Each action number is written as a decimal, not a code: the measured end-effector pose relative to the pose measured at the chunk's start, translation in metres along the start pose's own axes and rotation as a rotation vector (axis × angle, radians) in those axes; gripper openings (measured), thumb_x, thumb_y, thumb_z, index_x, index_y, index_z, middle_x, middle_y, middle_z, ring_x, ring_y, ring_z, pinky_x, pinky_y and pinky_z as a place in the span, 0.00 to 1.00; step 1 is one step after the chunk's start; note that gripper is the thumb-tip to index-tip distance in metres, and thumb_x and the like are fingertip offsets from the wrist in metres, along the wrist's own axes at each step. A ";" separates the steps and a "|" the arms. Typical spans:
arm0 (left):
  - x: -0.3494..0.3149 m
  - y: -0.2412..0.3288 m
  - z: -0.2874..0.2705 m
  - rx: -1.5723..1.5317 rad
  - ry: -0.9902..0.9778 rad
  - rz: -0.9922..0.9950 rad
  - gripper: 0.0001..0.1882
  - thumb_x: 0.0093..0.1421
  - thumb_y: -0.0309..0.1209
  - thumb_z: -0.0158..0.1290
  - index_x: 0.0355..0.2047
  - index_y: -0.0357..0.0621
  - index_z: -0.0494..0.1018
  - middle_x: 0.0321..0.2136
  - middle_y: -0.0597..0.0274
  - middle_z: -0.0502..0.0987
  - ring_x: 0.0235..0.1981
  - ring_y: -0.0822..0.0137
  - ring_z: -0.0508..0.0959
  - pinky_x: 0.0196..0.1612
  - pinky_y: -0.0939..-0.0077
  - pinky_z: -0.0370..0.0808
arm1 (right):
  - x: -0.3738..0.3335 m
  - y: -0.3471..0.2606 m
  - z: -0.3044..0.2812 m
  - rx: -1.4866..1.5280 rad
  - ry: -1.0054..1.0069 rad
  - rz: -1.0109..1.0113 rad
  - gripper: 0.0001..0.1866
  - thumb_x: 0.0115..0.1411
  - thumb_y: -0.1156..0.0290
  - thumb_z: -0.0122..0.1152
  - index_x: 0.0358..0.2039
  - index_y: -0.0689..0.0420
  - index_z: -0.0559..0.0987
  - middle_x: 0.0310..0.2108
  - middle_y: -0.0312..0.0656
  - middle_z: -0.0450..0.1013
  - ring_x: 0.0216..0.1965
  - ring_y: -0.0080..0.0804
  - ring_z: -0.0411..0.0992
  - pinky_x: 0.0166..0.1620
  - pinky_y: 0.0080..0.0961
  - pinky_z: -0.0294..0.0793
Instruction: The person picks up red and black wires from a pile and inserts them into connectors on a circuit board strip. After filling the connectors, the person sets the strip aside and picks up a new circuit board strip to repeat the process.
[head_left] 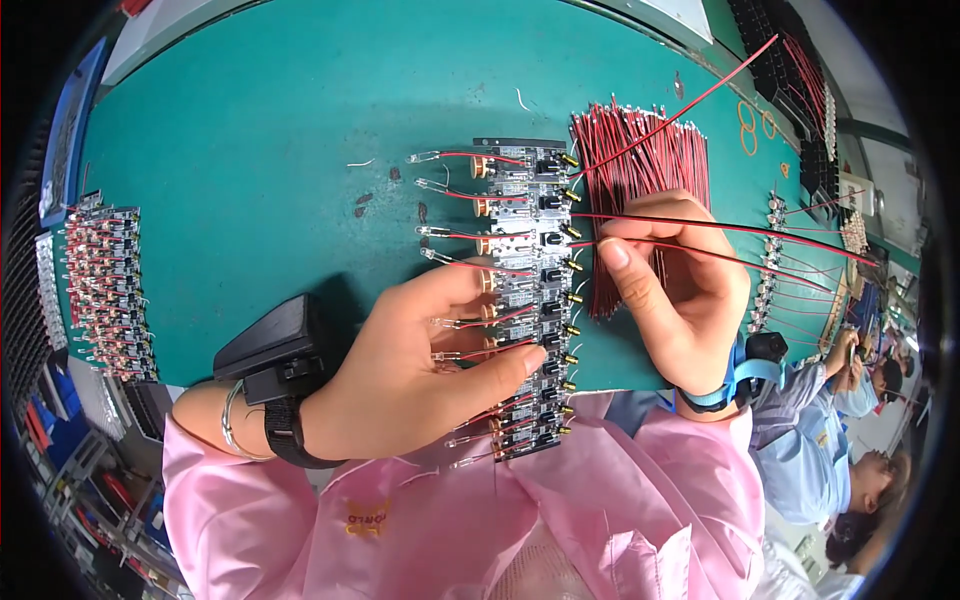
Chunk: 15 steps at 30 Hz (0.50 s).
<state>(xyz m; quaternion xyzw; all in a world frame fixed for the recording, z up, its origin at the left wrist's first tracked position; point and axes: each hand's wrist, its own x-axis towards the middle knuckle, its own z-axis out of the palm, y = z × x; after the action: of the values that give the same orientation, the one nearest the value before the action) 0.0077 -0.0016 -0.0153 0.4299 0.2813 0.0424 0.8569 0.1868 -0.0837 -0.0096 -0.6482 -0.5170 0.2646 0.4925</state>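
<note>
My left hand [400,370] grips a long panel of joined circuit boards [520,285], its thumb on the top face and its fingers around the left edge. Clear LEDs on red leads [430,232] stick out from the panel's left side, beside copper-coloured coils. Along the right side sit black parts and small yellow-green pieces. With thumb and fingertips, my right hand [685,300] pinches a thin red-and-black wire close to the panel's right edge. Another red wire [700,93] slants up from the board's upper right; whether its end is fixed cannot be told.
Beyond my right hand lies a thick bundle of red and black wires [640,150] on the green mat [270,130]. Stacked board panels [105,290] rest at the left; another wired panel [770,265] is at the right. Rubber bands [748,128] lie upper right. Co-workers [815,440] sit at right.
</note>
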 end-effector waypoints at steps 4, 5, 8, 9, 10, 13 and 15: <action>0.000 0.000 -0.001 -0.003 -0.002 -0.002 0.18 0.50 0.22 0.52 0.42 0.37 0.64 0.36 0.64 0.71 0.36 0.75 0.72 0.36 0.82 0.70 | -0.003 -0.009 -0.004 -0.082 -0.070 0.107 0.04 0.47 0.84 0.54 0.26 0.67 0.71 0.28 0.41 0.66 0.29 0.22 0.63 0.32 0.14 0.62; 0.000 0.000 -0.001 -0.004 -0.002 -0.004 0.18 0.50 0.22 0.51 0.42 0.37 0.63 0.36 0.64 0.71 0.36 0.75 0.72 0.36 0.82 0.70 | -0.003 -0.010 -0.005 -0.099 -0.082 0.089 0.04 0.47 0.84 0.54 0.26 0.67 0.71 0.28 0.41 0.66 0.28 0.21 0.63 0.31 0.14 0.62; 0.001 -0.002 0.000 -0.021 -0.009 0.019 0.18 0.50 0.22 0.51 0.42 0.37 0.63 0.36 0.63 0.71 0.36 0.75 0.71 0.37 0.81 0.70 | -0.003 -0.013 -0.006 -0.133 -0.105 0.053 0.03 0.47 0.84 0.54 0.25 0.67 0.71 0.26 0.40 0.65 0.27 0.21 0.63 0.31 0.14 0.61; 0.001 -0.002 0.000 -0.030 -0.012 0.031 0.18 0.50 0.22 0.51 0.42 0.36 0.63 0.36 0.63 0.71 0.37 0.75 0.71 0.37 0.81 0.70 | -0.003 -0.013 -0.006 -0.149 -0.098 0.048 0.04 0.47 0.84 0.54 0.25 0.67 0.71 0.26 0.40 0.65 0.26 0.20 0.63 0.29 0.13 0.61; 0.001 -0.002 0.000 -0.029 -0.012 0.030 0.18 0.50 0.22 0.51 0.42 0.36 0.63 0.36 0.63 0.71 0.37 0.75 0.71 0.37 0.81 0.70 | -0.004 -0.014 -0.006 -0.165 -0.092 0.042 0.04 0.46 0.84 0.54 0.25 0.66 0.71 0.25 0.39 0.65 0.25 0.20 0.63 0.28 0.13 0.61; 0.001 -0.002 0.000 -0.023 -0.013 0.032 0.19 0.50 0.21 0.51 0.43 0.36 0.63 0.36 0.63 0.71 0.37 0.75 0.71 0.39 0.80 0.69 | -0.005 -0.016 0.000 -0.170 -0.041 0.063 0.05 0.44 0.83 0.56 0.24 0.65 0.72 0.23 0.38 0.66 0.22 0.20 0.63 0.25 0.14 0.61; 0.001 -0.003 0.000 -0.021 -0.014 0.034 0.19 0.50 0.21 0.51 0.43 0.36 0.63 0.37 0.63 0.71 0.37 0.75 0.71 0.39 0.80 0.69 | -0.005 -0.016 0.005 -0.149 0.046 0.115 0.06 0.40 0.81 0.61 0.21 0.61 0.74 0.20 0.37 0.67 0.19 0.21 0.62 0.21 0.14 0.62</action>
<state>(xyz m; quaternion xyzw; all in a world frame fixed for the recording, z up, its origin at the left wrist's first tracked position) 0.0078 -0.0031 -0.0174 0.4258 0.2675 0.0570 0.8625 0.1744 -0.0870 0.0026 -0.7176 -0.4859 0.2384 0.4384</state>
